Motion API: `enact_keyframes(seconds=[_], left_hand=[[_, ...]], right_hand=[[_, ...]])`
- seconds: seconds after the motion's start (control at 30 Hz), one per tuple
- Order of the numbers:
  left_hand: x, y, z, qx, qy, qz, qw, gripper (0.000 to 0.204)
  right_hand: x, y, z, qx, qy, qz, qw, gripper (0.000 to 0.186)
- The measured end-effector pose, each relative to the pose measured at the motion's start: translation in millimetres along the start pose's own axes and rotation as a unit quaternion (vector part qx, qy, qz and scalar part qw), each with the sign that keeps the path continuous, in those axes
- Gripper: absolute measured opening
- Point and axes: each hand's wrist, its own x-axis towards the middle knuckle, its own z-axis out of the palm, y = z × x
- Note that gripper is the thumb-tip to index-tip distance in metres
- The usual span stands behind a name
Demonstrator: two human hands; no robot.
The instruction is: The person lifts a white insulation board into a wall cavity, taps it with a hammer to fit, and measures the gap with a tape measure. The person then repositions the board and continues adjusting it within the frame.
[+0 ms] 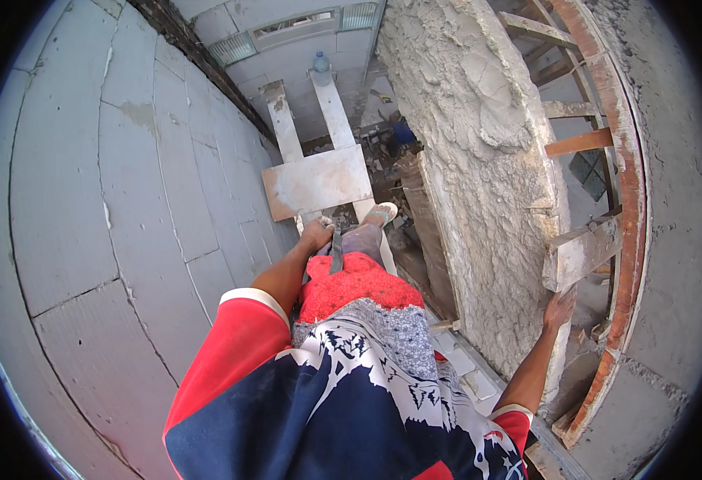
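My left hand is closed in front of my waist, next to a narrow, dark, flat blade that it appears to hold; the handle is hidden in the fist. On the right, my right hand lies against the edge of a rough grey plastered wall. Its fingers stretch up to the lower edge of a thick, mortar-stained wooden board, touching it without visibly gripping. My sandaled foot stands on a narrow plank, just beyond a wide board laid across two planks.
Smooth grey block wall rises close on the left. A water bottle stands on the far end of one plank. Rubble lies below, near a blue container. Timber crosspieces run beyond the plastered wall.
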Motion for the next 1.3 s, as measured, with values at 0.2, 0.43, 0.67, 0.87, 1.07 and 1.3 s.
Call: enact_keyframes(seconds=[0.2,0.43,0.67,0.87,1.07,1.3], left_hand=[[1,-2,1,-0.009,0.003,0.027,1.000,0.036],[4,-5,3,-0.014,0.000,0.022,1.000,0.037],[2,-2,3,0.000,0.007,0.002,1.000,0.037],[0,0,2,-0.007,0.004,0.004,1.000,0.037],[-1,0,3,-0.019,0.006,0.005,1.000,0.035],[2,-5,6,-0.023,-0.001,-0.001,1.000,0.034]], right_hand=[[0,0,-1,-0.005,-0.010,0.004,1.000,0.072],[-6,-13,-14,0.009,-0.014,0.010,1.000,0.070],[-5,-11,-15,0.012,-0.008,0.002,1.000,0.069],[-5,-10,-13,0.011,-0.001,-0.004,1.000,0.069],[-5,-11,-14,0.018,-0.002,-0.007,1.000,0.070],[-3,-6,-12,0.018,-0.002,-0.007,1.000,0.070]])
